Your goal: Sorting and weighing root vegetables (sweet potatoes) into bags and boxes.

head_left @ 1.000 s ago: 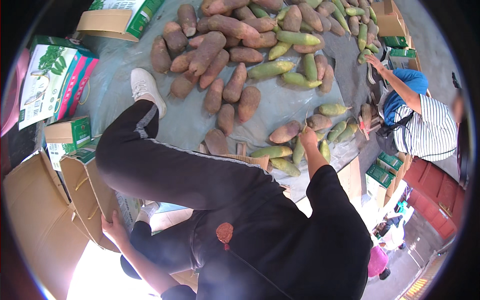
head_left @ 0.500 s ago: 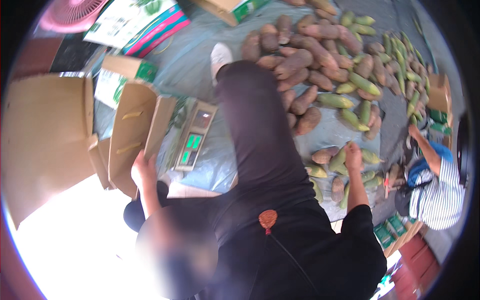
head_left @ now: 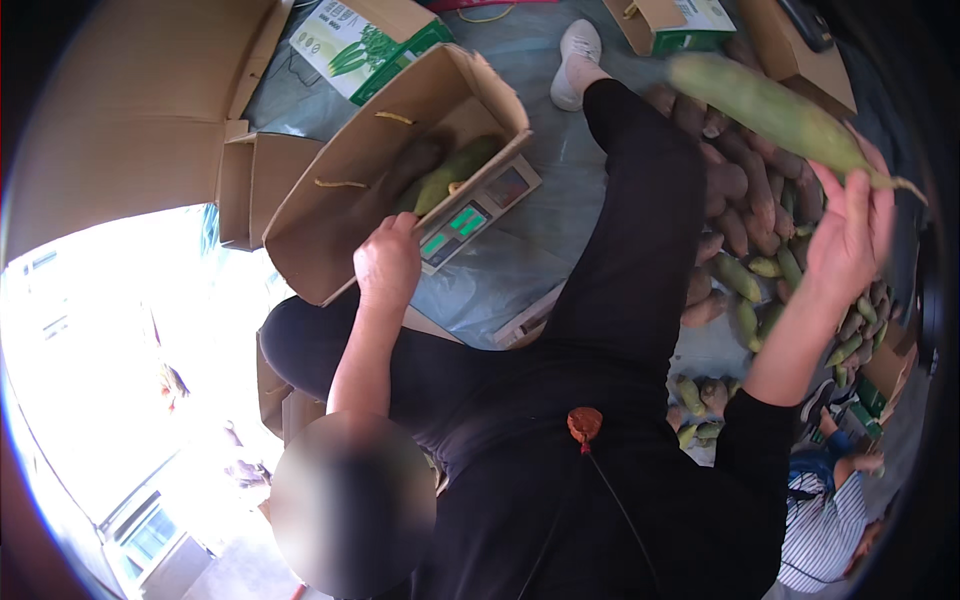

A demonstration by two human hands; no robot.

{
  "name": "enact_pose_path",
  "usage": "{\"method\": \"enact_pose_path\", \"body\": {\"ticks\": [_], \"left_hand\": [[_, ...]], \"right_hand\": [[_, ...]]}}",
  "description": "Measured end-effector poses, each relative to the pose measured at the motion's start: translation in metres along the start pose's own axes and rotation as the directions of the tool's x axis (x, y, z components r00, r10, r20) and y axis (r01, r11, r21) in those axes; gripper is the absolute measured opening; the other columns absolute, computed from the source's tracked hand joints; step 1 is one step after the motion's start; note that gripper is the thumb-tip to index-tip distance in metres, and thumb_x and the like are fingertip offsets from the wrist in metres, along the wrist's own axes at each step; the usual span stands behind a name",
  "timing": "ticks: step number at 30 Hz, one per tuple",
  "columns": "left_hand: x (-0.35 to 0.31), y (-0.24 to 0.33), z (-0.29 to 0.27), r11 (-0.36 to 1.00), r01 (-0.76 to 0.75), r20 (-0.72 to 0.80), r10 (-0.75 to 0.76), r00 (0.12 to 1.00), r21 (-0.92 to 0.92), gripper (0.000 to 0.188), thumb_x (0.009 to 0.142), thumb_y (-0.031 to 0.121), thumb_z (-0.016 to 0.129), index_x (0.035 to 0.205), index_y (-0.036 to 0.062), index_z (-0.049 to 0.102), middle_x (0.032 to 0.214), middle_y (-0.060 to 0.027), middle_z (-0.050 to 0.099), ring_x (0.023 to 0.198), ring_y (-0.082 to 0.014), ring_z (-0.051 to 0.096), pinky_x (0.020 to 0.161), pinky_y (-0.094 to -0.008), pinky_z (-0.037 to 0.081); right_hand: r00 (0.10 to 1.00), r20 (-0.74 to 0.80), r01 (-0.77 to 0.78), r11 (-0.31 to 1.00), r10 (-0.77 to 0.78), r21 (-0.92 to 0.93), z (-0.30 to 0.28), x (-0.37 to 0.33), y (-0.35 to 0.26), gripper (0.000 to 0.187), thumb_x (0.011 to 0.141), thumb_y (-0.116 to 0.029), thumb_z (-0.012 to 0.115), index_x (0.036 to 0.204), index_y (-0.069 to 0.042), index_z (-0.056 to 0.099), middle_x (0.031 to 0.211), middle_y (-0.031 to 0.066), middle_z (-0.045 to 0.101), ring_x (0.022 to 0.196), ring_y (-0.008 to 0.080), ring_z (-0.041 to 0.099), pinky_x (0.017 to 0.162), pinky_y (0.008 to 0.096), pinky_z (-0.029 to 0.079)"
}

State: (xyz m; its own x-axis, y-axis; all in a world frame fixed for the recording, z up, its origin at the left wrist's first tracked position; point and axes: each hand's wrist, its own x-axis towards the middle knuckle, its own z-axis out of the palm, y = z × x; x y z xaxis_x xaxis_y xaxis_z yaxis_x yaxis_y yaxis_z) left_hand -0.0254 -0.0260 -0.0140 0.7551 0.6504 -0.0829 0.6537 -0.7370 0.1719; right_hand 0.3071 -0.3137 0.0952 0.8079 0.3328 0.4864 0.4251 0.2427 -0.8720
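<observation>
My right hand (head_left: 848, 235), raised at the right, is closed around the thin-rooted end of a long green radish (head_left: 770, 108). The radish points up and left, above the pile, slightly blurred. At the left, my left hand (head_left: 388, 262) grips the near edge of an open cardboard box (head_left: 325, 235). Inside the box lie a green radish (head_left: 455, 175) and a dark brownish root (head_left: 412, 168); yellow cord loops show on its inner wall. A digital scale (head_left: 510, 188) with lit green digits sits against the box; whether it is under it is hidden.
Brownish roots (head_left: 735, 180) and green radishes (head_left: 738, 275) lie heaped on the plastic sheet (head_left: 560, 180). A printed green-and-white carton (head_left: 365, 50) stands beyond the box. Large brown cardboard (head_left: 120, 110) is far left. Another person in stripes (head_left: 825, 530) is at lower right.
My right hand has lifted a green radish from the small group at the right, up and over the pile. The view has shifted; the box now shows its inside, with my left hand still on its edge.
</observation>
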Motion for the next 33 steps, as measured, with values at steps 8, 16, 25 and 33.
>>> {"method": "enact_pose_path", "body": {"ticks": [8, 16, 25, 33], "left_hand": [[-0.002, -0.006, 0.001, 1.000, -0.023, 0.007, 0.023, 1.000, -0.003, 0.013, 0.078, 0.013, 0.062, 0.090, 0.0091, 0.057, 0.082, -0.0111, 0.061, 0.074, -0.0332, 0.061, 0.063, -0.0437, 0.049], [0.006, -0.008, 0.007, 0.998, -0.069, -0.040, 0.069, 0.997, 0.007, 0.013, 0.081, 0.016, 0.060, 0.093, 0.0102, 0.063, 0.086, -0.0122, 0.065, 0.074, -0.0329, 0.063, 0.060, -0.0430, 0.050], [0.017, -0.021, -0.003, 0.987, -0.155, -0.003, 0.155, 0.988, -0.038, 0.021, 0.081, 0.021, 0.064, 0.094, 0.0045, 0.061, 0.081, -0.0187, 0.064, 0.073, -0.0370, 0.063, 0.061, -0.0431, 0.048], [0.020, -0.004, -0.009, 0.992, -0.107, -0.014, 0.106, 0.994, -0.071, 0.025, 0.081, 0.014, 0.063, 0.100, -0.0018, 0.062, 0.087, -0.0171, 0.067, 0.078, -0.0294, 0.066, 0.068, -0.0375, 0.051]], "right_hand": [[0.885, 0.431, -0.271, 0.947, 0.174, 0.175, 0.221, -0.051, 0.018, 0.022, 0.087, -0.002, 0.057, 0.109, 0.000, 0.059, 0.102, 0.0063, 0.062, 0.090, 0.0119, 0.060, 0.078, 0.0252, 0.051], [0.892, 0.243, -0.369, 0.925, 0.380, -0.092, 0.324, -0.107, 0.060, 0.031, 0.077, -0.012, 0.065, 0.102, 0.004, 0.057, 0.089, 0.0206, 0.061, 0.086, 0.0356, 0.061, 0.081, 0.0393, 0.047], [0.972, 0.114, -0.177, 0.962, 0.203, -0.207, 0.078, -0.030, 0.036, 0.017, 0.080, -0.016, 0.062, 0.090, -0.004, 0.066, 0.083, 0.0122, 0.067, 0.075, 0.0187, 0.065, 0.065, 0.0311, 0.051], [0.764, -0.325, -0.564, 0.335, 0.557, -0.755, -0.184, -0.197, 0.127, 0.021, 0.078, -0.022, 0.059, 0.092, -0.007, 0.066, 0.091, 0.0158, 0.064, 0.087, 0.0341, 0.060, 0.076, 0.0389, 0.048]]}}
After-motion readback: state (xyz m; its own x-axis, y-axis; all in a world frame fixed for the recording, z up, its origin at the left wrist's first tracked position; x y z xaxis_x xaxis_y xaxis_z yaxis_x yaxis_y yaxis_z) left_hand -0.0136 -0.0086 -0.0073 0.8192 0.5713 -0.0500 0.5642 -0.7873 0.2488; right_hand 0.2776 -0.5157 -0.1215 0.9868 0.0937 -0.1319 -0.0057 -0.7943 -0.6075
